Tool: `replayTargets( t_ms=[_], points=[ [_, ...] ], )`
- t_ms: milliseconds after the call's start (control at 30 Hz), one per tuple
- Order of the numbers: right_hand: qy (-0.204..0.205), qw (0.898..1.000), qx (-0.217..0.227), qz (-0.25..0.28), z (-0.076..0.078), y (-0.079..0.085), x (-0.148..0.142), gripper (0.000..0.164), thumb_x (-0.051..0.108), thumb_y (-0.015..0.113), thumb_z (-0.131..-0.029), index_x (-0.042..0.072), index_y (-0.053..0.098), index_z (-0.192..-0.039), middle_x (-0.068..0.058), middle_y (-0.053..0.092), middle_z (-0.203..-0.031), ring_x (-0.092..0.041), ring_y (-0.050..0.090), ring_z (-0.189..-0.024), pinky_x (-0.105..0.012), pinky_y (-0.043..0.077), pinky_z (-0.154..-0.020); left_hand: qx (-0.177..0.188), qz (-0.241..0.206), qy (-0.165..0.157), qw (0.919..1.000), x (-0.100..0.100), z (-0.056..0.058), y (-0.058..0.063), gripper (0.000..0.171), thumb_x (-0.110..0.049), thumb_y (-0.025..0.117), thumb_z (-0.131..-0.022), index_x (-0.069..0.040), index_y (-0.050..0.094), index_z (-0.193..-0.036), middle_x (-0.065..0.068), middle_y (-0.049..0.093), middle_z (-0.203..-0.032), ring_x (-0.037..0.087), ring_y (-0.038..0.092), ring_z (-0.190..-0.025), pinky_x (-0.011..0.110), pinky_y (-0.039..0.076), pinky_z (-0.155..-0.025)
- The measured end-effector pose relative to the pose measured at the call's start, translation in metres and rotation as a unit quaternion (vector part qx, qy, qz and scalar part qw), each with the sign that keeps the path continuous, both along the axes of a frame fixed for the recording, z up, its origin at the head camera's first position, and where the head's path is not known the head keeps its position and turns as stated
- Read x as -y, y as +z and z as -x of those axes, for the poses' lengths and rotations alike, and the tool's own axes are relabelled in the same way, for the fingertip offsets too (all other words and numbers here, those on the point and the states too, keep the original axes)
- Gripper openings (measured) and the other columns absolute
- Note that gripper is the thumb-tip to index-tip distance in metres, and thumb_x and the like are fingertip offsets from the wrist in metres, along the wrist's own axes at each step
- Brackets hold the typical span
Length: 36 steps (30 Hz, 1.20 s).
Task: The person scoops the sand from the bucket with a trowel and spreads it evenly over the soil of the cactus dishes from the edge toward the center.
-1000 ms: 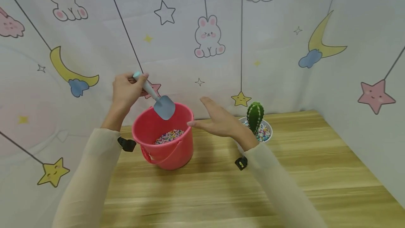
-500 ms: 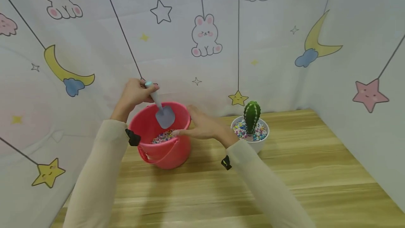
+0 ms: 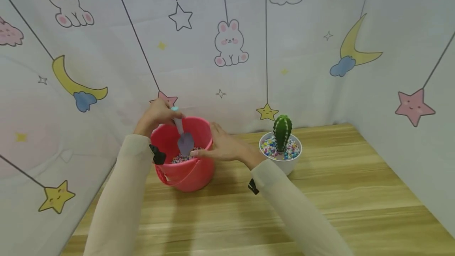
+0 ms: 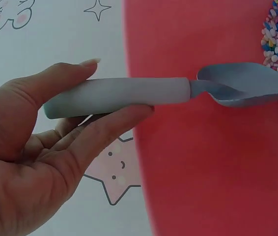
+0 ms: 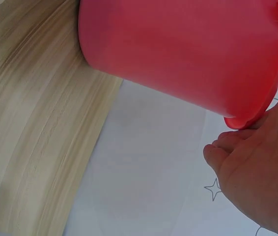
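Observation:
My left hand (image 3: 156, 114) pinches the handle of a small blue-grey toy shovel (image 3: 185, 144) between thumb and fingers. The shovel points down inside a pink-red bucket (image 3: 192, 179), its blade tip at the colourful beads (image 3: 179, 159) in the bottom. In the left wrist view the pale handle (image 4: 124, 92) lies along the fingers, and the blade's far end is cut off by the frame. At the bucket's right side my right hand (image 3: 227, 144) rests against the rim, thumb over the front edge, fingers fairly straight. The right wrist view shows its fingertips (image 5: 215, 156) close by the rim.
A green cactus (image 3: 282, 132) stands in a white pot (image 3: 284, 165) of colourful beads, right of the bucket. Both are on a wooden table (image 3: 231, 216). Behind them hangs a white cloth (image 3: 199, 74) printed with rabbits, stars and moons.
My left hand has lowered the shovel from above the bucket down to the beads and shifted right. My right hand has moved left from near the cactus pot onto the bucket's rim.

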State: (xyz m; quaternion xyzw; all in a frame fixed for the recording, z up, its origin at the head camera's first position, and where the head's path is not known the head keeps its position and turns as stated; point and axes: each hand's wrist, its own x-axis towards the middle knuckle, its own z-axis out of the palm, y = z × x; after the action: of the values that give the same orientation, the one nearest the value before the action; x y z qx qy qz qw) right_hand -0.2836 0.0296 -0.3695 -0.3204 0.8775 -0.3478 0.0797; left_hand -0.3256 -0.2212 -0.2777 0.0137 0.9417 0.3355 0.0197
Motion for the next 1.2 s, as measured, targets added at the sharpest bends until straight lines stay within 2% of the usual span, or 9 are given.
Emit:
replayTargets(
  t_ms=[100, 367, 467, 600, 733, 1000, 1200],
  points=[
    [0.001, 1.000, 0.008, 0.005, -0.001, 0.000, -0.001, 0.114, 0.077, 0.068, -0.084, 0.020, 0.013, -0.166, -0.003, 0.035, -0.160, -0.022, 0.045, -0.143, -0.044, 0.061, -0.106, 0.006, 0.007, 0.001, 1.0000, -0.001, 0.002, -0.003, 0.034, -0.027, 0.081, -0.094, 0.005, 0.071, -0.087, 0.009, 0.075, -0.074, 0.020, 0.069, -0.076, 0.034, 0.062, -0.075],
    [0.015, 1.000, 0.009, -0.004, -0.001, 0.001, -0.002, 0.112, 0.074, 0.067, -0.088, 0.019, 0.010, -0.167, -0.006, 0.030, -0.164, -0.026, 0.040, -0.148, -0.047, 0.057, -0.112, 0.025, -0.026, 0.009, 0.9993, -0.003, 0.005, -0.007, 0.029, -0.021, 0.083, -0.091, 0.004, 0.071, -0.092, 0.010, 0.077, -0.075, 0.021, 0.078, -0.077, 0.027, 0.063, -0.075],
    [0.018, 1.000, 0.010, 0.000, -0.001, 0.001, -0.002, 0.111, 0.073, 0.067, -0.088, 0.019, 0.010, -0.167, -0.006, 0.030, -0.164, -0.027, 0.039, -0.149, -0.047, 0.058, -0.111, 0.031, -0.034, 0.011, 0.9989, -0.004, 0.006, -0.007, 0.029, -0.020, 0.084, -0.091, 0.005, 0.070, -0.090, 0.013, 0.078, -0.078, 0.023, 0.080, -0.078, 0.032, 0.065, -0.081],
    [0.013, 1.000, 0.012, -0.001, -0.001, 0.002, -0.002, 0.111, 0.073, 0.068, -0.087, 0.019, 0.011, -0.167, -0.005, 0.032, -0.163, -0.025, 0.043, -0.147, -0.047, 0.058, -0.110, 0.040, -0.045, 0.014, 0.9981, -0.003, 0.009, -0.007, 0.026, -0.018, 0.084, -0.091, 0.004, 0.071, -0.085, 0.014, 0.079, -0.078, 0.024, 0.081, -0.078, 0.045, 0.064, -0.098],
    [0.009, 1.000, 0.013, -0.004, 0.000, 0.001, -0.002, 0.111, 0.074, 0.067, -0.088, 0.019, 0.011, -0.167, -0.004, 0.031, -0.163, -0.024, 0.044, -0.146, -0.046, 0.058, -0.111, 0.044, -0.056, 0.015, 0.9974, -0.002, 0.011, -0.009, 0.025, -0.015, 0.083, -0.090, 0.002, 0.069, -0.080, 0.011, 0.077, -0.074, 0.022, 0.080, -0.074, 0.049, 0.062, -0.103],
    [0.012, 1.000, 0.017, -0.002, 0.001, 0.002, -0.002, 0.112, 0.073, 0.068, -0.088, 0.019, 0.011, -0.167, -0.006, 0.030, -0.164, -0.028, 0.042, -0.148, -0.047, 0.057, -0.112, 0.057, -0.065, 0.025, 0.9959, -0.003, 0.016, -0.017, 0.025, -0.015, 0.083, -0.090, 0.006, 0.072, -0.097, 0.013, 0.080, -0.080, 0.023, 0.081, -0.079, 0.052, 0.060, -0.108],
    [0.011, 1.000, 0.026, 0.002, -0.001, 0.002, -0.001, 0.112, 0.072, 0.069, -0.087, 0.019, 0.011, -0.167, -0.006, 0.031, -0.164, -0.028, 0.042, -0.148, -0.045, 0.060, -0.108, 0.068, -0.068, 0.039, 0.9946, -0.001, 0.017, -0.020, 0.034, -0.019, 0.083, -0.090, 0.007, 0.072, -0.108, 0.011, 0.080, -0.081, 0.023, 0.082, -0.082, 0.056, 0.052, -0.117]
  ],
)
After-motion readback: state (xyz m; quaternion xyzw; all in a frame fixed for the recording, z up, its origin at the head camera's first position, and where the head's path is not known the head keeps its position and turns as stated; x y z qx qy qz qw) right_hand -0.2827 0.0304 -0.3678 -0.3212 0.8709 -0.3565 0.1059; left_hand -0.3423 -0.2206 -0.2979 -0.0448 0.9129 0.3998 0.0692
